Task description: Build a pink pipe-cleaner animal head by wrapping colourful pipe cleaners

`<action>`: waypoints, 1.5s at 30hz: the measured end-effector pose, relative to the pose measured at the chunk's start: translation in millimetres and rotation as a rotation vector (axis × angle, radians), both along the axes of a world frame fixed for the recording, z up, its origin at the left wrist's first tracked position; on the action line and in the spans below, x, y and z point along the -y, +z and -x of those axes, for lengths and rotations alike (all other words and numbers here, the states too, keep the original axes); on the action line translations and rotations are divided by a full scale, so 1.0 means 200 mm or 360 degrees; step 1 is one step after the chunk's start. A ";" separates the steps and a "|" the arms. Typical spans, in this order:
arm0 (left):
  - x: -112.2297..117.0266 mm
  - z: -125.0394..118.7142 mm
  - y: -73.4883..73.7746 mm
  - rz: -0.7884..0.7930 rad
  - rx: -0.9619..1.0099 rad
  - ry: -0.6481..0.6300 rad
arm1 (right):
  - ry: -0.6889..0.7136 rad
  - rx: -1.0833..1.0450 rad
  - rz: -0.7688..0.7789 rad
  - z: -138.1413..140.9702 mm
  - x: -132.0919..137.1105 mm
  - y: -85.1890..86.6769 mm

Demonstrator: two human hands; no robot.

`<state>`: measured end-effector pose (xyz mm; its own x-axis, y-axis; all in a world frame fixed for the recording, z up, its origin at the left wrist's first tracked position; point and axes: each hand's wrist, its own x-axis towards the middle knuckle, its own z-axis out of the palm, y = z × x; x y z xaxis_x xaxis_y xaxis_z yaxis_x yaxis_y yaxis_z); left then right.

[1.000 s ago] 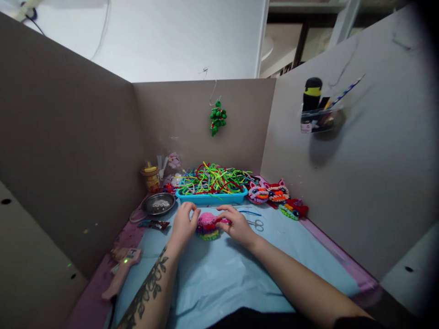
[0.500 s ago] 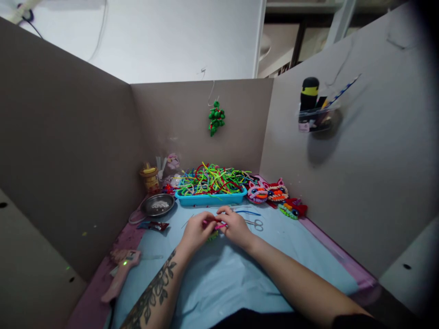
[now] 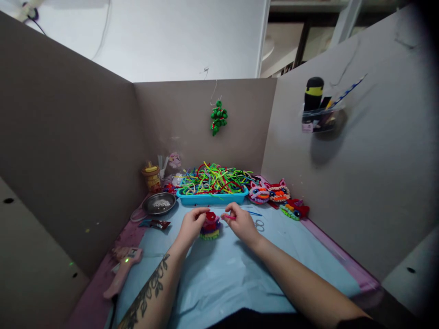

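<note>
In the head view my left hand [image 3: 192,225] grips the side of a small fuzzy pipe-cleaner figure [image 3: 210,223], red on top with pink at its side and a yellow-green lower edge. To its right, apart from the figure, my right hand [image 3: 241,223] pinches a short bright pink pipe-cleaner piece [image 3: 229,217]. Behind the right hand lie a blue pipe cleaner [image 3: 254,213] and scissors [image 3: 259,225], partly hidden by that hand.
A blue tray [image 3: 212,199] heaped with pipe cleaners stands at the back. Finished fuzzy figures [image 3: 269,192] sit to its right. A metal bowl [image 3: 159,204], a small packet [image 3: 155,224] and a pink glue gun [image 3: 124,270] lie at left. Panels enclose three sides.
My hands have moved apart, the right one drawing away with the pink piece. The red top of the figure now shows between them. The whole view has shifted slightly.
</note>
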<state>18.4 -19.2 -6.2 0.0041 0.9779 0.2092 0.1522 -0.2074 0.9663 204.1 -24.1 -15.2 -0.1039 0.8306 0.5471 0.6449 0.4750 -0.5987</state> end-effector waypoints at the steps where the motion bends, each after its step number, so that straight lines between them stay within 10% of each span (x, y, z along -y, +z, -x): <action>1: -0.01 0.00 0.00 0.0080 0.0093 -0.0013 | -0.0014 0.0014 0.0012 0.00 0.00 0.00; 9: 0.00 -0.03 -0.02 0.0074 0.0306 0.0014 | 0.0342 -0.0082 -0.0170 0.05 0.03 0.03; 35: 0.06 -0.06 -0.01 -0.0354 -0.0126 -0.0138 | 0.0178 0.0253 -0.0193 0.10 0.06 0.00; 45: 0.04 -0.05 0.02 -0.0112 0.0322 0.0050 | 0.0268 -0.0354 -0.0012 0.10 0.05 0.00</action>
<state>29.1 -26.6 -1.7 -0.0753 0.9598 0.2705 -0.0357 -0.2737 0.9611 184.6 -34.0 -15.6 -0.1167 0.8076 0.5781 0.4096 0.5694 -0.7128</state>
